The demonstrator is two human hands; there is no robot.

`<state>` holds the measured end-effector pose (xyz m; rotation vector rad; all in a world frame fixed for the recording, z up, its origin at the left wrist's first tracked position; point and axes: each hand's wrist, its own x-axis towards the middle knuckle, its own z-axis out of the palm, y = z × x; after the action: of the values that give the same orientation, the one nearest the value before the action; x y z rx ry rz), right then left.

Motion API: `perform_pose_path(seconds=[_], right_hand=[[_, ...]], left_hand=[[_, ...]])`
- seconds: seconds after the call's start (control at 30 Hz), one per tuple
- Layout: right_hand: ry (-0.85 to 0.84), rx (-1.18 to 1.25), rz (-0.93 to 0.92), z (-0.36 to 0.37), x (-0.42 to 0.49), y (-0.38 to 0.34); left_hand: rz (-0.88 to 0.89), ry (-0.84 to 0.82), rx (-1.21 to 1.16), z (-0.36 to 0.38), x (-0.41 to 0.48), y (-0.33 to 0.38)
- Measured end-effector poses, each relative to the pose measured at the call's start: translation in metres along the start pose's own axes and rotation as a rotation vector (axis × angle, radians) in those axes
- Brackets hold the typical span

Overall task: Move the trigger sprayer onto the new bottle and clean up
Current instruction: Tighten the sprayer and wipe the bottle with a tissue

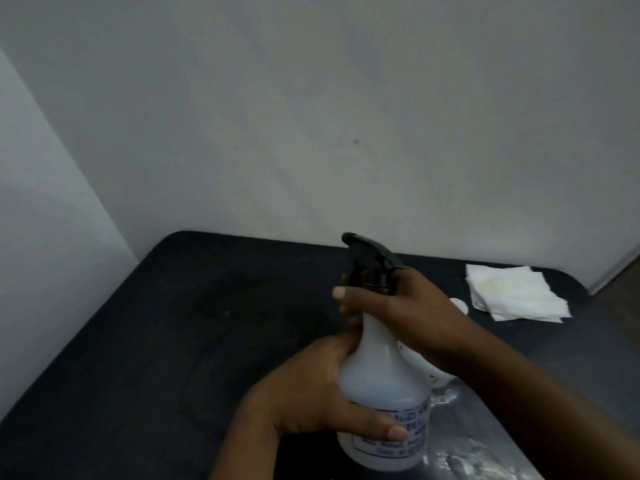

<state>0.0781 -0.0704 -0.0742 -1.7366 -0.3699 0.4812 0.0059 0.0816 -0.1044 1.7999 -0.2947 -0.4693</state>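
Around bottle [381, 393], both hands [408, 306] curled.

- The trigger sprayer [369, 263] is black all over
- The bottle [381, 382] is milky white, with a label [401, 431] printed in blue or purple lettering too blurred to read
- The worktop [173, 341] is dull black
- The folded paper towels [516, 292] near the far right corner are white with a faint yellowish tinge
- The wall [311, 116] behind is plain pale grey-white
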Motion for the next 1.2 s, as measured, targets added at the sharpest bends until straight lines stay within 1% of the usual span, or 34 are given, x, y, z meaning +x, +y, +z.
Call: perform_pose_path(seconds=[0.07, 0.17, 0.27, 0.37, 0.5, 0.63, 0.87, 0.97, 1.0, 1.07, 1.13, 1.2], right_hand=[[-0.004, -0.079, -0.041, -0.007, 0.003, -0.008], [0.003, -0.088, -0.067, -0.015, 0.009, -0.014], [0.016, -0.071, -0.104, -0.019, 0.013, -0.019], [0.072, -0.051, -0.151, -0.014, 0.010, -0.024], [0.153, -0.130, -0.187, -0.011, 0.002, -0.030], [0.186, -0.147, -0.204, -0.023, -0.007, -0.028], [0.236, -0.172, -0.256, -0.057, -0.024, -0.008], [0.260, -0.079, -0.302, -0.080, -0.028, 0.002], [0.312, -0.065, -0.312, -0.091, -0.028, 0.007], [0.490, -0.126, -0.284, -0.122, -0.022, 0.023], [0.659, -0.231, -0.175, -0.157, -0.014, 0.045], [0.774, -0.341, -0.033, -0.191, -0.007, 0.072]], left_hand=[[0.016, 0.014, -0.028, 0.002, 0.003, 0.003], [0.045, 0.094, -0.048, 0.003, 0.007, 0.005], [0.107, 0.198, -0.015, 0.003, 0.009, 0.006], [0.164, 0.311, -0.009, 0.003, 0.010, 0.006], [0.254, 0.415, -0.088, 0.001, 0.013, 0.009], [0.264, 0.406, -0.120, 0.006, 0.020, 0.010], [0.299, 0.329, -0.048, 0.032, 0.044, 0.019], [0.293, 0.326, -0.145, 0.037, 0.047, 0.021], [0.300, 0.331, -0.182, 0.039, 0.047, 0.022], [0.320, 0.327, -0.201, 0.044, 0.048, 0.026], [0.328, 0.319, -0.217, 0.049, 0.048, 0.030], [0.336, 0.325, -0.233, 0.051, 0.049, 0.032]])
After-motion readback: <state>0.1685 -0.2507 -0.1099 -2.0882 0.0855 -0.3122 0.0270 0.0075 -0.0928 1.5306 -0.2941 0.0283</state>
